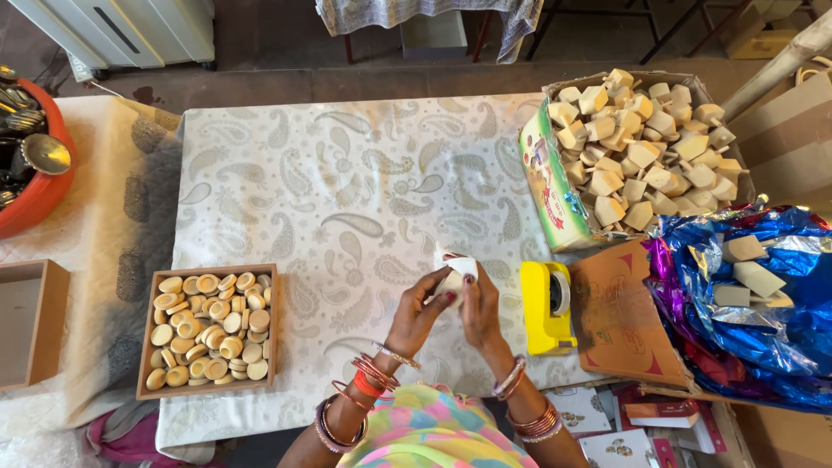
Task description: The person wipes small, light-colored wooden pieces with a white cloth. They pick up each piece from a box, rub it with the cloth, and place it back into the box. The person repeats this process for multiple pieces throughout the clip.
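Over the near middle of the table, my left hand [422,309] and my right hand [479,310] meet around one small wooden piece [451,282] partly covered with white paper [459,264]. Both hands grip it, fingers curled on its sides. Bangles ring both wrists. To the left lies a wooden tray [146,336] filled with several round wooden discs [211,328]. Just right of my right hand stands a yellow tape dispenser [544,307].
A cardboard box [542,178] heaped with pale wooden tops [637,156] stands at the far right. Blue foil wrap [771,303] holds more wooden pieces. An orange bowl [39,195] and a small empty wooden box [30,321] sit at the left. The table wears a paisley cloth [347,182].
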